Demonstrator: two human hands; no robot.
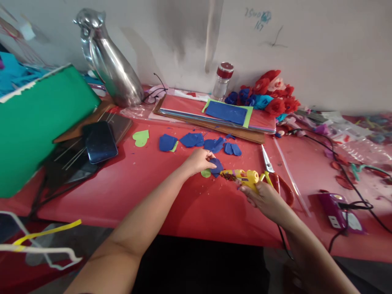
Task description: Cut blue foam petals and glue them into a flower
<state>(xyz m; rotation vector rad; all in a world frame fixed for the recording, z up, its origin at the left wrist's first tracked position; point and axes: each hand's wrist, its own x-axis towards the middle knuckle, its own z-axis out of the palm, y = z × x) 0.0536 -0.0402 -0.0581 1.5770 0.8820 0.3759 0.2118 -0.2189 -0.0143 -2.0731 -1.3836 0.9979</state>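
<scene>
My left hand (200, 161) pinches a dark blue petal-shaped piece (217, 168), which looks like felt or foam. A light green piece (206, 173) lies just under those fingers. My right hand (260, 196) is wrapped round the handle of a yellow hot glue gun (245, 176). Its nozzle points left and meets the edge of the blue petal; I cannot tell whether glue is coming out. Behind my hands lie several blue cut pieces (192, 139). A green heart (141, 138) rests farther left. Scissors (268, 161) with yellow and red handles lie beside the glue gun.
A steel jug (112, 61), a red-lidded jar (223, 79) and a stack of coloured sheets (183, 107) stand along the wall. Red and blue handmade flowers (272, 96) are piled at the back right. A phone (99, 141) lies left; a purple power strip (341, 212) with cables lies right.
</scene>
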